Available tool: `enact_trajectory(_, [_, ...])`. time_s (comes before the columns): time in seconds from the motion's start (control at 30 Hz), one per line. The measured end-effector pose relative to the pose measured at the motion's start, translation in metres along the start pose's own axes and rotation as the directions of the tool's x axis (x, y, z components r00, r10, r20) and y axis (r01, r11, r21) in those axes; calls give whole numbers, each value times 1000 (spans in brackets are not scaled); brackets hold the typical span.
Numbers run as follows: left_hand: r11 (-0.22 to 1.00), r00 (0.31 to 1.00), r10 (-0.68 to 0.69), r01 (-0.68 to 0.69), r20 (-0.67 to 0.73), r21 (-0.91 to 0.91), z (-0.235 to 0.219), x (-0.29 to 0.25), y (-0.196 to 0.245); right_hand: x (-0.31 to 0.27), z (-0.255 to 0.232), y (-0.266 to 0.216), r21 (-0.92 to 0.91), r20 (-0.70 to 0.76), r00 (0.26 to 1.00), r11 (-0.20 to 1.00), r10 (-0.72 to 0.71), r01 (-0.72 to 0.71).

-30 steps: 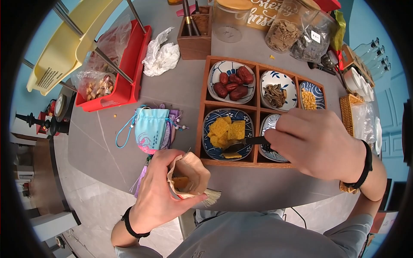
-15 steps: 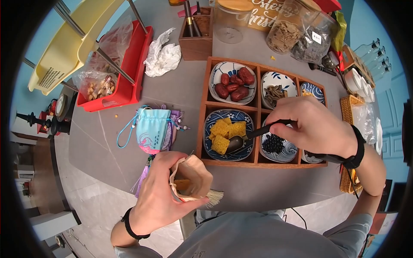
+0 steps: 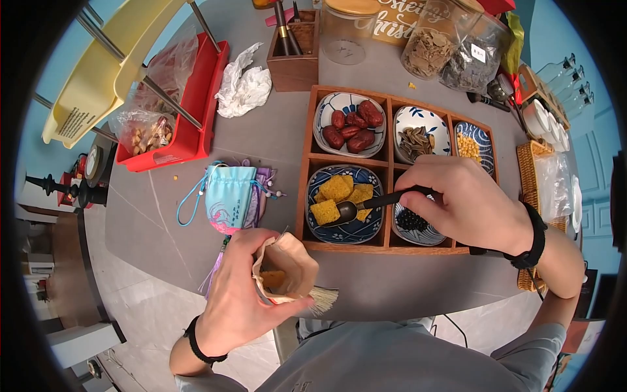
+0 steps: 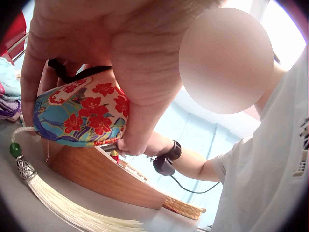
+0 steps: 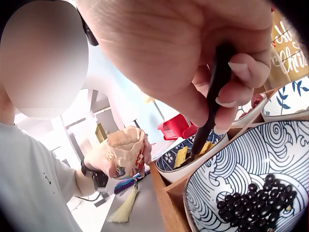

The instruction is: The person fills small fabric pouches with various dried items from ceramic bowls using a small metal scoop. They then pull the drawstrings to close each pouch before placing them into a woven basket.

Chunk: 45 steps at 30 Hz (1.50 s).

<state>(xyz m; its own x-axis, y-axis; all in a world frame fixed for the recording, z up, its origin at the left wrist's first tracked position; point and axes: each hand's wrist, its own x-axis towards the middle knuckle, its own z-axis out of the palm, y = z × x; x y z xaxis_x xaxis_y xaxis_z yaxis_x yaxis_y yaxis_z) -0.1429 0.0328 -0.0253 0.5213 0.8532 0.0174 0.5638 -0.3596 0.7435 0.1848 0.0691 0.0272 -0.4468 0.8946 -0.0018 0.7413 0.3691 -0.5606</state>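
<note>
In the head view my left hand (image 3: 238,294) grips an open-mouthed cloth pouch (image 3: 302,264), with a yellow piece inside. The left wrist view shows the pouch's red-flowered side (image 4: 91,113) and a cream tassel (image 4: 72,203) with a green bead. My right hand (image 3: 464,202) holds a dark-handled spoon (image 3: 388,198). Its bowl is in a blue patterned dish (image 3: 353,236), against one of several yellow square crackers (image 3: 325,212). Below the right hand, a dish of black beans (image 5: 256,203) is partly covered in the head view.
A wooden divided tray (image 3: 346,247) also holds dishes of red dates (image 3: 359,140), striped seeds (image 3: 416,142) and yellow kernels (image 3: 467,147). Left of it lie a light-blue pouch (image 3: 230,193), crumpled tissue (image 3: 243,85) and a red bin (image 3: 202,130). Jars (image 3: 428,52) stand behind.
The right hand first drew right, then came slightly back left with the spoon. One cracker has shifted to the dish's left side. The left hand and its pouch stay almost still.
</note>
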Motion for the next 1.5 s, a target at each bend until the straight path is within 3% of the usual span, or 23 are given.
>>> enact_trajectory(0.13, [1000, 999, -8, 8, -32, -5, -1, 2, -3, 1, 3, 12, 97, 11, 1000, 995, 5, -6])
enact_trajectory(0.43, [994, 993, -23, 35, -116, 105, -4, 12, -7, 4, -8, 10, 343, 67, 985, 923, 161, -175])
enact_trajectory(0.53, [988, 991, -40, 58, -126, 141, -5, 15, -3, 5, -14, 2, 340, 26, 989, 929, 148, -148])
enact_trajectory(0.63, [995, 992, -46, 56, -120, 86, -2, 17, -3, 8, -19, -21, 284, 10, 998, 956, 67, -67])
enact_trajectory(0.73, [998, 993, -53, 55, -104, 17, 1, 18, -4, 9, -7, -33, 63, -38, 986, 984, -163, 165])
enact_trajectory(0.87, [999, 994, -42, 39, -98, -31, 2, 17, -3, 8, 4, -52, -191, -95, 899, 894, -429, 406])
enact_trajectory(1.0, [998, 993, 40, -46, -114, -46, 5, 14, -9, 0, -3, -65, -300, -158, 814, 812, -560, 500])
enact_trajectory(1.1, [994, 993, 29, -40, -111, -99, 5, 12, -13, -4, -16, -64, -374, -204, 808, 807, -553, 458])
enact_trajectory(1.27, [993, 994, -5, -8, -106, -119, 6, 8, -15, -2, -46, -46, -500, -158, 906, 823, -392, 269])
enact_trajectory(1.5, [996, 995, 23, -32, -101, -88, 7, 7, -16, -1, -32, -28, -448, -142, 966, 884, -215, 130])
